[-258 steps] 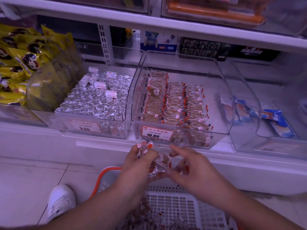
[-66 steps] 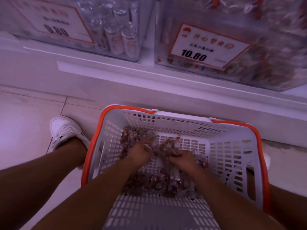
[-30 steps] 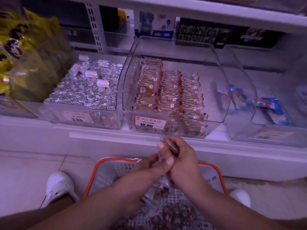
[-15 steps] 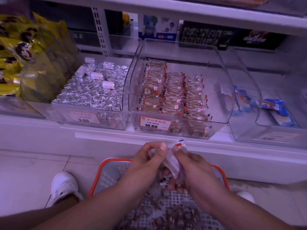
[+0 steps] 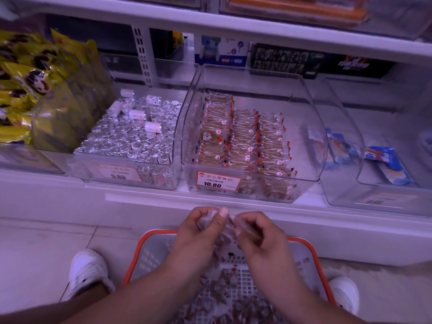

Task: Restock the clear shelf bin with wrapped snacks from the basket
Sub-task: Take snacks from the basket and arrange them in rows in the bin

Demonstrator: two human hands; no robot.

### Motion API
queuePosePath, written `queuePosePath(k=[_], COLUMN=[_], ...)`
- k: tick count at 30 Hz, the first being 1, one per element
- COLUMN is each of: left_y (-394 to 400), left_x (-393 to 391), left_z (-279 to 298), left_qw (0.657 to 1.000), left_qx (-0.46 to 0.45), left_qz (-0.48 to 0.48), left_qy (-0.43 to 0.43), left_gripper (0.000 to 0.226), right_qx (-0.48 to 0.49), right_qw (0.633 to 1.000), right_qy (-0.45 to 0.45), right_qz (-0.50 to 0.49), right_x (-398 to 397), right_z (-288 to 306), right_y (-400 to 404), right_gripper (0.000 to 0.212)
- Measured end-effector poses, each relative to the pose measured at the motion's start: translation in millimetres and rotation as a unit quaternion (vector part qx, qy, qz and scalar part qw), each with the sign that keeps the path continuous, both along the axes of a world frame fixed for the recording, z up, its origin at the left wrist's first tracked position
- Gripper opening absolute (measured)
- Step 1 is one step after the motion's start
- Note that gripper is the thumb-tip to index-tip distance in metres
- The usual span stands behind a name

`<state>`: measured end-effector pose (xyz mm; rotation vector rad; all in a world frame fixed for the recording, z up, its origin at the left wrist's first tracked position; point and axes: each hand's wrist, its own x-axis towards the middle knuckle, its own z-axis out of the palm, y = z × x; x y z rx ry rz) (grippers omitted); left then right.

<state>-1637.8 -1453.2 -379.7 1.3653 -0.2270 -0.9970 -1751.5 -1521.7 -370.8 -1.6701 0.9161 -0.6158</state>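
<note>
A clear shelf bin [image 5: 313,127] with a 10.80 price tag holds three neat rows of wrapped snacks [image 5: 243,141]. Below it on the floor stands a white basket with an orange rim [image 5: 133,260], loose wrapped snacks [image 5: 224,298] scattered on its bottom. Above the basket, my left hand [image 5: 198,232] and my right hand [image 5: 259,235] meet, both gripping a small bunch of clear-wrapped snacks [image 5: 222,230] between their curled fingers. The hands are below the bin's front edge, apart from it.
Left of the target bin stands a bin of foil-wrapped rolls [image 5: 131,139], then yellow bags [image 5: 28,90]. To the right is a clear bin with blue packets [image 5: 383,164]. A shelf board [image 5: 233,26] overhangs. My white shoes [image 5: 86,272] flank the basket.
My hands went down into the basket, gathered snacks and came back up. In the last half second they shifted slightly while still holding the bunch together above the basket.
</note>
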Motion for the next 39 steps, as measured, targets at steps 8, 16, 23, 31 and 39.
queuePosePath(k=[8, 16, 23, 31, 39], left_y=[-0.9, -1.1, -1.6, -2.4, -0.4], left_x=[17.1, 20.4, 6.5, 4.0, 6.1], left_z=[0.8, -1.6, 8.0, 12.3, 18.6], left_qw=[1.0, 0.999, 0.999, 0.989, 0.956], left_qx=[0.004, 0.019, -0.004, -0.001, -0.098], left_qz=[-0.027, -0.023, -0.01, 0.028, 0.028], left_qy=[-0.008, -0.027, -0.036, -0.145, -0.274], left_gripper=[0.017, 0.015, 0.049, 0.059, 0.052], right_qx=[0.001, 0.066, 0.321, 0.509, 0.439], right_qw=[0.997, 0.995, 0.942, 0.846, 0.875], right_qy=[0.048, -0.015, -0.094, -0.128, -0.171], right_qz=[0.055, 0.069, 0.025, 0.1, 0.112], right_x=[0.3, -2.4, 12.7, 15.3, 10.6], right_z=[-7.5, 14.3, 8.3, 12.9, 21.3], right_y=[-9.1, -34.0, 10.6, 17.3, 10.6], right_gripper=[0.021, 0.033, 0.044, 0.043, 0.05])
